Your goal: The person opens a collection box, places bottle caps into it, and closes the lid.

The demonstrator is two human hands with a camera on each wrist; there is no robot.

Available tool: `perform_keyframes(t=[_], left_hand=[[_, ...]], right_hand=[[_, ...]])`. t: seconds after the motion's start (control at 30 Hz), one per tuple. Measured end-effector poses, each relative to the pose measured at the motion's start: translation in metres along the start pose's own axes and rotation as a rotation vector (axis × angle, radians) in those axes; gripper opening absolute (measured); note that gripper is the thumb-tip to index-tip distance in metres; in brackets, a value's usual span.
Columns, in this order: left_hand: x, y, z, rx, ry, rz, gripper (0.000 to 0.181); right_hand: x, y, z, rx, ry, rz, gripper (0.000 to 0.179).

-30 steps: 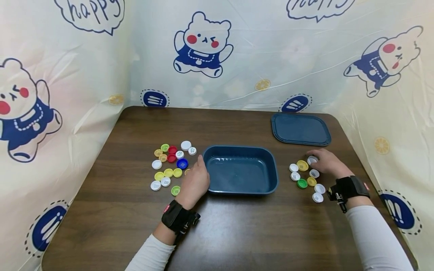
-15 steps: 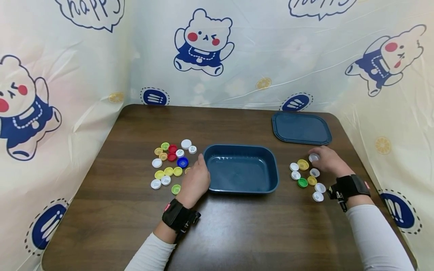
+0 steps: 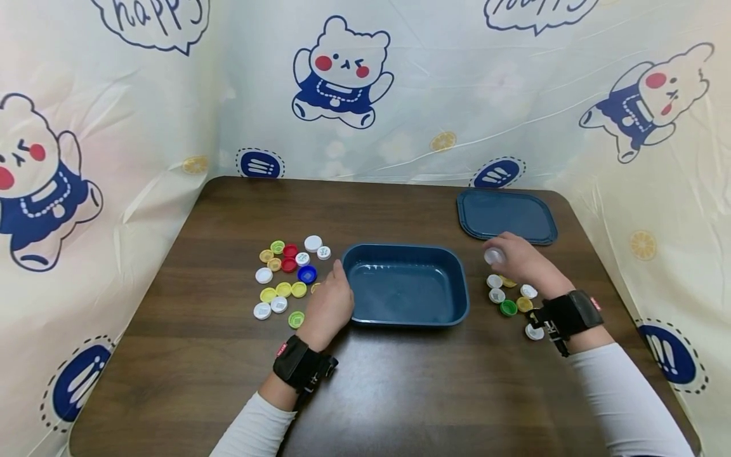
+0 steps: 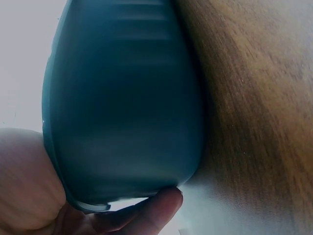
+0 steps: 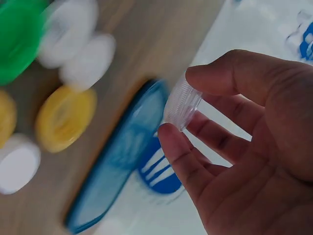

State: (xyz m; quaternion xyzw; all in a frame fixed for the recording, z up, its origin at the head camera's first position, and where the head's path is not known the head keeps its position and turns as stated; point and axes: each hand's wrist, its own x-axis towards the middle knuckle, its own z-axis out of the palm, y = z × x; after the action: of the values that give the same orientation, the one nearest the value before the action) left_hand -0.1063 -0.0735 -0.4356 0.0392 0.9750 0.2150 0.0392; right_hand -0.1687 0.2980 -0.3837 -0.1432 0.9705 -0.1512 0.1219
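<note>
My right hand [image 3: 524, 261] pinches a whitish, ridged bottle cap [image 5: 183, 105] between thumb and fingertips, raised over the caps on the right. Under and beside it lie white caps [image 3: 497, 296], a green cap [image 3: 508, 308] and a yellow cap [image 3: 524, 304]; others are partly covered by the hand and wrist. My left hand [image 3: 330, 306] holds the left end of a dark blue rectangular box [image 3: 407, 319], thumb by the rim and fingers against the end wall in the left wrist view. Nothing lies inside the box.
Left of the box lie several more bottle caps, among them a blue cap [image 3: 306, 274], a red cap [image 3: 289, 264] and a light green cap [image 3: 296, 319]. A flat blue lid [image 3: 507, 216] rests at the table's back right. A printed curtain [image 3: 365, 152] surrounds the wooden table [image 3: 400, 393].
My right hand has picked the white cap up from the table and moved left with it, above the other caps. The left hand stays at the box.
</note>
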Motion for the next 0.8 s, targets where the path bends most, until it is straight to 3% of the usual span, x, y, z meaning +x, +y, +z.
perform_keyframes(t=[0.2, 0.37, 0.6, 0.8], left_hand=[[0.000, 0.001, -0.002, 0.000, -0.013, -0.014, 0.060], [0.003, 0.002, -0.002, 0.003, -0.021, -0.018, 0.059], [0.006, 0.004, -0.005, -0.003, -0.005, -0.011, 0.059], [-0.001, 0.002, -0.001, -0.011, 0.011, -0.012, 0.056]], right_hand=[[0.006, -0.044, 0.001, 0.000, -0.002, -0.098, 0.038], [0.010, -0.068, 0.007, 0.011, -0.031, -0.154, 0.037], [0.019, -0.089, 0.018, -0.066, -0.102, -0.180, 0.038], [0.021, -0.094, 0.038, -0.121, -0.152, -0.170, 0.040]])
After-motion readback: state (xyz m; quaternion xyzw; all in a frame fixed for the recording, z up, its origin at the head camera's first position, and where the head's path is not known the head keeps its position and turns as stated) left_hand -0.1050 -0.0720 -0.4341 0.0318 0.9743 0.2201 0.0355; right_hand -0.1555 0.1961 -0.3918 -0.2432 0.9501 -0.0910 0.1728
